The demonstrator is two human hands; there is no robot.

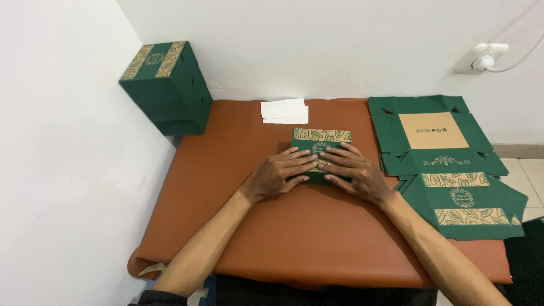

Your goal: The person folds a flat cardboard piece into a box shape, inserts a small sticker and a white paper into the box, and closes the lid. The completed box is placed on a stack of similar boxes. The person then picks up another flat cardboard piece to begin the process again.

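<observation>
A small green box (321, 139) with tan leaf bands lies in the middle of the brown table (294, 238). My left hand (279, 173) rests flat on its near left part, fingers spread and pointing right. My right hand (354, 170) lies flat on its near right part, fingers pointing left. The fingertips of both hands nearly meet over the lid. Neither hand grips the box; both press on its top.
A stack of flat unfolded green box blanks (445, 164) covers the table's right side. Assembled green boxes (167, 88) are stacked at the back left corner against the wall. White paper sheets (285, 111) lie at the back. A wall socket (483, 61) is at the upper right.
</observation>
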